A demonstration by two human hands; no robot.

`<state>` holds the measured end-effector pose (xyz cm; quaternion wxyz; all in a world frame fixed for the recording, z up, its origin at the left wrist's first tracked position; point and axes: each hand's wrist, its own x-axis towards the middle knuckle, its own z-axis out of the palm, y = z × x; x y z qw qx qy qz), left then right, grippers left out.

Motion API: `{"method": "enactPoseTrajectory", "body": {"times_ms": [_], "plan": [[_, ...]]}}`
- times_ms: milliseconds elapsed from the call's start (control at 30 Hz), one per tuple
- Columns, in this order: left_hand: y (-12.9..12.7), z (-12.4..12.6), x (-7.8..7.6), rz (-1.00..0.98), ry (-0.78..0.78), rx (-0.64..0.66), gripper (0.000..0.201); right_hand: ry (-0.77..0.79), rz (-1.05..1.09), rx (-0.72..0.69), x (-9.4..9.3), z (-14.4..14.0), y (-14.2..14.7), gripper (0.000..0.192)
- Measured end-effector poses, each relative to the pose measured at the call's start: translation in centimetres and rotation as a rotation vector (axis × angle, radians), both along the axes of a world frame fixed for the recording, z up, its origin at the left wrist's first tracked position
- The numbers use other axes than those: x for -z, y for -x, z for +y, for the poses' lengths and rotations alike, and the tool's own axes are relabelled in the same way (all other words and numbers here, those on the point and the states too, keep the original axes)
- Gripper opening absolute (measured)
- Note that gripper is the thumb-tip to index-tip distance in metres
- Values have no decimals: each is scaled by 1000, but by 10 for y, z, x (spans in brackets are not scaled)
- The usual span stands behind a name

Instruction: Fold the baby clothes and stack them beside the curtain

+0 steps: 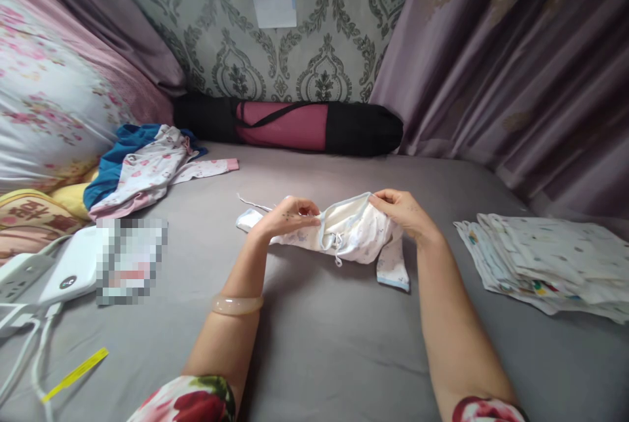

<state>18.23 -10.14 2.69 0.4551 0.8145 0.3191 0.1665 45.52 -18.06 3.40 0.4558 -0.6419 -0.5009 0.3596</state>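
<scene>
The small white garment lies mid-bed, long axis running left to right; left hand pinches its left edge, right hand grips the right edge, both equally near, fingers closed on cloth.

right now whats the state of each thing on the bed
left hand: pinching the garment's edge
right hand: gripping the garment's other edge
small white garment: bunched, partly lifted off the sheet
stack of cloths: folded, lying flat
pile of clothes: unfolded, heaped
black and pink bag: lying on its side
</scene>
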Motion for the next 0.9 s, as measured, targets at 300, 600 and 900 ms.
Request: {"method": "enactPoseTrajectory", "body": {"times_ms": [300, 600, 900], "plan": [[6, -1, 1, -144, 138, -165, 33, 9, -50, -47, -5, -4, -1, 48], [9, -3, -16, -374, 84, -380, 37, -71, -125, -117, -23, -14, 5, 38], [13, 12, -75, -289, -571, -405, 23, -265, -488, -17, -75, -11, 9, 25]]}}
